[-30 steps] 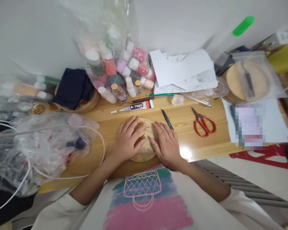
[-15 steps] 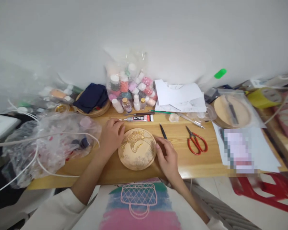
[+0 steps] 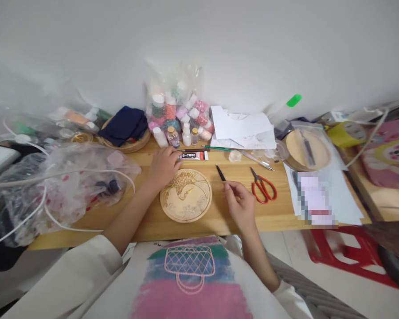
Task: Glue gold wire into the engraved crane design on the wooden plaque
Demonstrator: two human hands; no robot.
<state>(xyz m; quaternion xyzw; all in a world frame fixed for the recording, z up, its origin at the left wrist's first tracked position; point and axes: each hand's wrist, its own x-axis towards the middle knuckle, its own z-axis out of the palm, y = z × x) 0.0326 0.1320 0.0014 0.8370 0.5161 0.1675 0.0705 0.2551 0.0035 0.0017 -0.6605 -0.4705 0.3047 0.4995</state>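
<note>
A round wooden plaque with a crane design lies flat on the table, gold filling part of the outlines. My left hand reaches over its upper left edge, with bent fingers closed on the nozzle end of a B-7000 glue tube. The nozzle is hidden under those fingers. To the right of the plaque, my right hand has thumb and forefinger pinched at the near end of slim black tweezers, which still lie on the wood. Red-handled scissors rest just beyond that hand.
Small bottles and a bag of bead jars stand against the wall. White papers, a green pencil and a bagged wooden disc lie to the right. Plastic bags and white cables crowd the left.
My left hand has moved from the plaque's edge forward and right onto the glue tube. My right hand has let go of the plaque and shifted right to the tweezers. The view has tilted slightly.
</note>
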